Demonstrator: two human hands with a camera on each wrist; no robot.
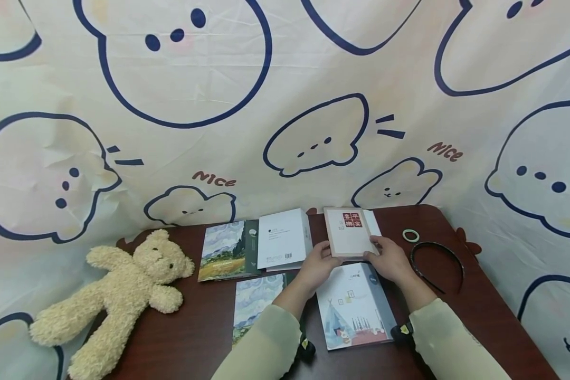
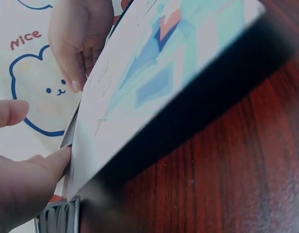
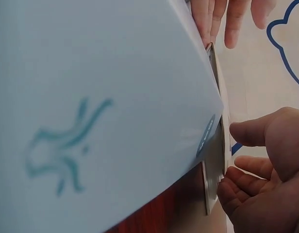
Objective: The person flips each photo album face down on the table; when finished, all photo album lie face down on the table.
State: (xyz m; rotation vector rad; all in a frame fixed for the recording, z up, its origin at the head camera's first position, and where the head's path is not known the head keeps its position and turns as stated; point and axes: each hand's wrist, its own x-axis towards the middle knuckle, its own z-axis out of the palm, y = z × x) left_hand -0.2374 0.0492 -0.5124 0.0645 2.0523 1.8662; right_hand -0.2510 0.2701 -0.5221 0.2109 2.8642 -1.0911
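A cream-covered book [image 1: 350, 235] with red character blocks lies at the back of the table, over another white-edged book [image 1: 373, 224]. At its lower left corner my left hand [image 1: 317, 266] grips it, the thumb along the bottom edge. My right hand [image 1: 388, 258] holds the lower right corner, thumb on the cover. In the right wrist view the fingers of the right hand [image 3: 266, 179] curl at the book's edge. Just below, a white book with a tent drawing [image 1: 353, 306] lies flat; it hides much of the held book in the left wrist view.
Left of the hands lie a white book [image 1: 282, 237], a landscape-painting book [image 1: 223, 250] and a similar one [image 1: 256, 301], partly under the left sleeve. A teddy bear [image 1: 128, 290] lies far left. A pale ring [image 1: 410, 236] and a black headband [image 1: 461, 264] are on the right.
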